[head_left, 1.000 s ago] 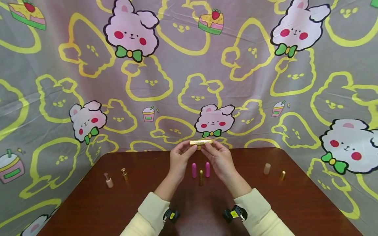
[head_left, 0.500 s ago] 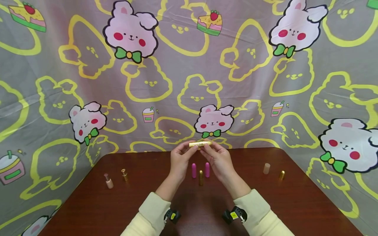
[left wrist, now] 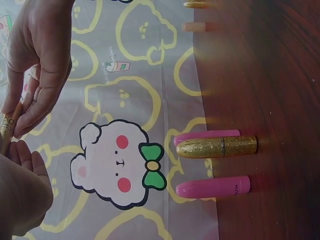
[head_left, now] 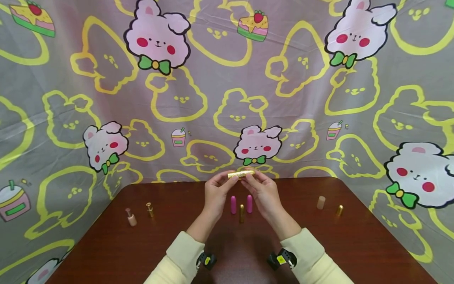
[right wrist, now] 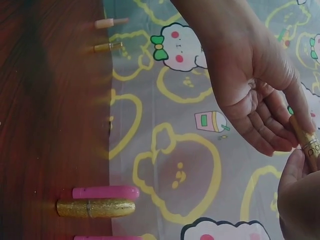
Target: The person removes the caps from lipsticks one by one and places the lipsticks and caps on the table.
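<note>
A gold lipstick tube (head_left: 241,173) with dark lettering lies sideways between both hands, above the far part of the table. My left hand (head_left: 216,193) pinches its left end between thumb and fingers. At the other end, my right hand (head_left: 265,193) pinches it the same way. The right wrist view shows the lettering on the lipstick tube (right wrist: 311,145) partly covered by fingers. Below the hands stand two pink lipstick tubes (head_left: 233,205) (head_left: 250,204), upright, with another gold lipstick tube (head_left: 242,213) a little nearer.
On the left of the brown table (head_left: 170,252) stand an uncapped lipstick with a pale base (head_left: 131,219) and a small gold lipstick base (head_left: 149,210). To the right are a beige cap (head_left: 320,202) and a gold cap (head_left: 339,210). A patterned curtain (head_left: 198,86) rises behind.
The gold tube has dipped very slightly between the hands, its right end now tilted a touch upward. Both hands keep their hold, and the things on the table stand as before.
</note>
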Tool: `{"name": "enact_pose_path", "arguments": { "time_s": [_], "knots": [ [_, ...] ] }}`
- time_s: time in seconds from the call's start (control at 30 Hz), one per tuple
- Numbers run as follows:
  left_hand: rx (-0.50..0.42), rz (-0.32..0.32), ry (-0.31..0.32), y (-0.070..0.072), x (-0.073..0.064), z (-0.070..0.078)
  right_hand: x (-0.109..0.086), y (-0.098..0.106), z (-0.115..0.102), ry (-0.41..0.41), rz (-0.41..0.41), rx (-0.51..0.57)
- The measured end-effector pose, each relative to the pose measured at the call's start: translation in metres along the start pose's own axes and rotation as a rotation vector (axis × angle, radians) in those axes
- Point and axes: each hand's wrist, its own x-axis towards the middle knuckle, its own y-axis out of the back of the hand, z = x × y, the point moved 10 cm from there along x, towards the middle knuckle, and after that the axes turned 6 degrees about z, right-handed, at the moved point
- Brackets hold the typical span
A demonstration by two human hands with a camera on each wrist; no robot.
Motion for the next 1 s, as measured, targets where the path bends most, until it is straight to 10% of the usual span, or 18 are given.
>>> {"name": "enact_pose_path", "arguments": {
  "time_s": [0.3,1.0],
  "knots": [
    [-0.036,0.085,0.001,0.025,0.006,0.003,0.007,0.016,-0.013,0.021,-0.006,0.073],
    [-0.172,0.036,0.022,0.050,0.013,0.019,0.011,0.042,-0.027,0.009,0.012,-0.041]
  ]
}}
